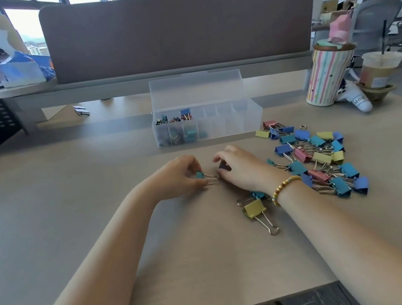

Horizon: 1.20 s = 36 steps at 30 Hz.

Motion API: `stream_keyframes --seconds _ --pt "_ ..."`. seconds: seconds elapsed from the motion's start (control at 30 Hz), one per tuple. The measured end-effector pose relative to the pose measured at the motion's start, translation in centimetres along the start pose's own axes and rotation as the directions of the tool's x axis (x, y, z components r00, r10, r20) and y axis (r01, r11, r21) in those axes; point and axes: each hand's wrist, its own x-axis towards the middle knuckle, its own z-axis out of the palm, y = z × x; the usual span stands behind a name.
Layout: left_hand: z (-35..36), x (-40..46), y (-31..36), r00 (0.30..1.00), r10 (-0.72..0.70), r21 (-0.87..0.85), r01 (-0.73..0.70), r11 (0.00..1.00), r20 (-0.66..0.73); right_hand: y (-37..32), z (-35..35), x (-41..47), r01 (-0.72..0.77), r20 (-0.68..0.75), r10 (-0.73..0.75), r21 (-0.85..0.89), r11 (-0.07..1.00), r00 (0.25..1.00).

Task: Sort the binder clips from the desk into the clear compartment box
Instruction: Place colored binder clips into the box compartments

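In the middle of the frame the left hand point(179, 174) pinches a small teal binder clip point(200, 175) between thumb and fingers, its wire handles lying on the desk point(72, 194). Just beside it, the right hand point(237, 166) curls its fingers around a small dark blue clip point(223, 166), which is mostly hidden under the fingers. A beaded bracelet point(283, 187) sits on the right wrist.

I judge that these clips are light and stiff: a folded body of painted metal, smooth and a little slippery, with two thin wire loops that swing. It seems best to take one by the flat sides of the body, or by the two wires pressed together. They will not break if dropped.

The pile of bigger clips point(315, 157), blue, teal, yellow and pink, lies at the right of the frame, wires tangled, so one may drag its neighbours. A yellow clip point(254, 209) lies apart, below the right wrist.

The clear compartment box point(231, 122) stands in the upper middle, lid open, of cloudy stiff plastic. Only its left compartments hold clips. A striped cup point(328, 76) stands at the upper right.
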Motion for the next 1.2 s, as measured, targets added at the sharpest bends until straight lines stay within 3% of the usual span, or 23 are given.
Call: stream_keyframes --seconds 0.17,0.23,0.33,0.4,0.67,0.77,0.83,0.93,1.13,1.2 --pt "-1.4 0.9 -0.2 0.991 -0.079 -0.275 0.047 0.960 -0.105 0.0 -1.2 1.3 -0.023 -0.156 0.090 0.390 0.920 0.984" --pt "-2.1 1.6 -0.6 0.986 -0.095 -0.371 0.039 0.928 -0.135 0.2 -1.8 2.2 -0.024 -0.148 0.146 0.614 0.789 0.978" --pt "-3.3 3.1 -0.4 0.966 -0.157 -0.611 -0.002 0.792 -0.207 0.7 -2.6 3.9 -0.018 -0.104 0.196 0.843 0.538 0.975" --pt "-4.1 4.7 -0.1 0.948 -0.184 -0.689 -0.049 0.724 -0.261 1.3 -3.0 5.3 -0.007 -0.130 0.224 0.852 0.523 0.966" --pt "-6.6 12.4 -0.6 0.885 -0.292 -0.704 -0.056 0.708 -0.363 3.3 -5.0 13.8 0.052 -0.363 0.304 0.712 0.701 0.881" --pt "-6.9 14.8 -1.2 0.876 -0.292 -0.618 -0.010 0.786 -0.384 3.9 -5.1 16.8 -0.010 -0.461 0.176 0.340 0.941 0.870" --pt "-6.8 15.8 -1.6 0.868 -0.275 -0.537 0.011 0.844 -0.414 4.1 -5.1 18.2 -0.047 -0.388 0.079 0.092 0.995 0.918" --pt "-6.5 16.8 -2.2 0.862 -0.259 -0.475 0.024 0.880 -0.436 4.2 -5.5 19.7 -0.050 -0.229 0.003 -0.201 0.978 0.973" --pt "-6.3 17.7 -2.9 0.844 -0.285 -0.498 0.025 0.867 -0.455 2.9 -5.3 21.5 -0.008 0.057 0.028 -0.322 0.947 0.998" --pt "-6.6 17.6 -3.0 0.844 -0.275 -0.479 0.024 0.877 -0.460 2.8 -4.2 21.9 0.003 0.057 0.016 -0.321 0.947 0.998"
